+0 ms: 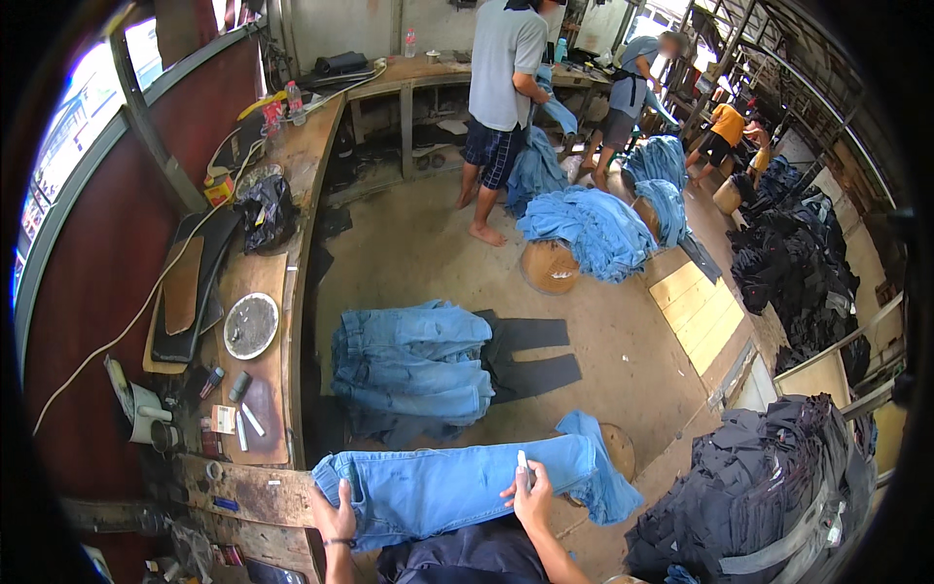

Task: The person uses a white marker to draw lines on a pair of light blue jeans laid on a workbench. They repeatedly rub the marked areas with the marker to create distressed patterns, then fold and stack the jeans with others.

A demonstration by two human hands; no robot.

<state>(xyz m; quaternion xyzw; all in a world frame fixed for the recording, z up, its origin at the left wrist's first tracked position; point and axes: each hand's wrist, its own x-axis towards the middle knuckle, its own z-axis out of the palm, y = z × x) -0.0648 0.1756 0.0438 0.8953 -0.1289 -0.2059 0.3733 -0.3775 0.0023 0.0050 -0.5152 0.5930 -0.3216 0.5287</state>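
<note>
labels: a yellow-and-red packet (218,190) is standing on the bench (309,161) at left, its print showing too small to read; a small white packet (223,419) is bearing marks, also illegible. left hand (334,516): the fingers are holding the waistband end of the light blue trousers (428,487), the thumb lying on top and spreading apart from the others; a dark band is encircling the wrist. right hand (532,499): the fingers are pinching narrowly on 1 white-tipped stick (522,458), pointing away from the person over the trouser leg; whether its tip is touching the cloth, i cannot tell. position: the trousers are lying across the lap, extending rightward. 2 white sticks (253,419) are lying on the bench. a dark garment pile (749,457) is occupying the lower right.
</note>
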